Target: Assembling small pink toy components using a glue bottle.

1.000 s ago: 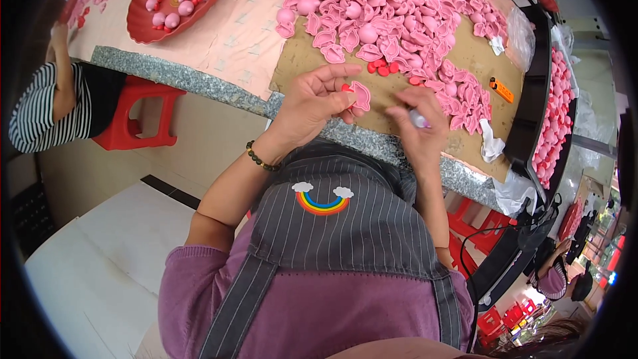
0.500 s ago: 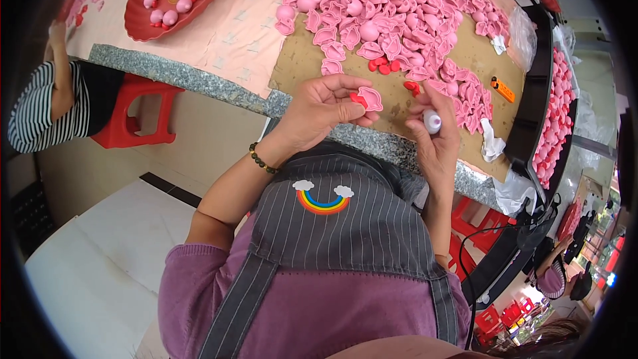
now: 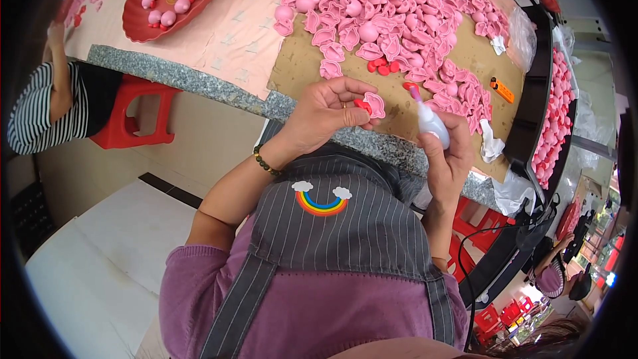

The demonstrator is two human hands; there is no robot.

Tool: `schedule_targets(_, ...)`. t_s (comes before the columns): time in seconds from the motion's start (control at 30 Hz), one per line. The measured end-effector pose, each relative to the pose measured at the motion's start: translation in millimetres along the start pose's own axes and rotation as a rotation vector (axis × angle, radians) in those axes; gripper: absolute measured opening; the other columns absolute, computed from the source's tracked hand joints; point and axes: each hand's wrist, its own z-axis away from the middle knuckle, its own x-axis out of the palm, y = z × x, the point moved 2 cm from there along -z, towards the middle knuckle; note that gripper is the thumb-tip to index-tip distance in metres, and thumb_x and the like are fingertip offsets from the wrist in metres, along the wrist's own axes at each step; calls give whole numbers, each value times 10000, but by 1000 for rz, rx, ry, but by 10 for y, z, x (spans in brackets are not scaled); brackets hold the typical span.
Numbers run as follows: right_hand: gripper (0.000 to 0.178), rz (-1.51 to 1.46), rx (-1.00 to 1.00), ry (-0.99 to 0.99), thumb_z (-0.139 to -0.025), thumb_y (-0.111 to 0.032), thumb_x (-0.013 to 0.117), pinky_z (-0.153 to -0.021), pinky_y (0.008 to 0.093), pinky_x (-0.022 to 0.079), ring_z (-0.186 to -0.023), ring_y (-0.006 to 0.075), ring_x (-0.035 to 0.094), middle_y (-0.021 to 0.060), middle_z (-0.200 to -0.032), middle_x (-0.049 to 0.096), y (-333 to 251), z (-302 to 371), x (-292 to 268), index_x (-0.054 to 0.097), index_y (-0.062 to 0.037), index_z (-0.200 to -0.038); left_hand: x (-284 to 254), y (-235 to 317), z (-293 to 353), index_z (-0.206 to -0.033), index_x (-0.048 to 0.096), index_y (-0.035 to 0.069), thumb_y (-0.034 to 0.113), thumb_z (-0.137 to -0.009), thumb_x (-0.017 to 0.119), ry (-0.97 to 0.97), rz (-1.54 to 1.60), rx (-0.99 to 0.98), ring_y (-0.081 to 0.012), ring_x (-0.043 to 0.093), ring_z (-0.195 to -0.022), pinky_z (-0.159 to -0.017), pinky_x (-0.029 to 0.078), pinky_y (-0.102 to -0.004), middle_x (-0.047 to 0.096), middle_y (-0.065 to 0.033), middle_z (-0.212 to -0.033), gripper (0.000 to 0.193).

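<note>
My left hand [image 3: 325, 113] pinches a hollow pink plastic piece [image 3: 377, 104] with a wavy rim, along with a small red piece [image 3: 362, 105] at its edge. Thumb and fingers are closed around both. In my right hand [image 3: 448, 163] is a small whitish squeeze bottle [image 3: 432, 125], its reddish-pink nozzle pointing up and away from me. Just beyond the nozzle is another red piece [image 3: 409, 85]; whether they touch I cannot tell. Several red pieces [image 3: 383, 66] lie on the brown board [image 3: 292, 60], in front of a big heap of pink pieces [image 3: 399, 13].
A red tray [image 3: 136, 10] with pink and red items stands far left on pink cloth. On the right lie an orange-handled tool [image 3: 502, 89], crumpled white tissue [image 3: 490, 141] and a black bin [image 3: 531, 146] of pink and red pieces. Someone in a striped top [image 3: 63, 103] is at far left.
My right hand has drawn back toward me and turned the bottle from end-on to nozzle-up; its fingers have left the red piece. My left hand has barely moved with the pink piece.
</note>
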Motion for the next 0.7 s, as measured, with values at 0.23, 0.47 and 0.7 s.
schedule_targets(0.23,287,-91,-280,82,-667,-120,750,-619,232,362,-662,126,488,46,-737,550,-200,-21,31,598,43,-848,-10,-24,11,-1083,508,-53,37,-811,609,-28,4,23,-184,627,-834,-740,516,-294,618,-133,-953,304)
schedule_targets(0.47,300,-24,-375,90,-632,-105,766,-579,244,326,-616,132,453,55,-667,539,-222,-20,105,591,59,-813,0,-23,22,-1070,517,-59,13,-798,616,-3,-103,21,-173,624,-849,-761,513,-281,619,-128,-959,298)
schedule_targets(0.7,289,23,-387,68,-622,-90,764,-584,257,329,-603,138,449,69,-660,550,-208,-35,134,588,64,-791,21,-6,32,-1074,519,-55,5,-783,630,-6,-98,8,-167,619,-879,-782,506,-270,616,-125,-983,316)
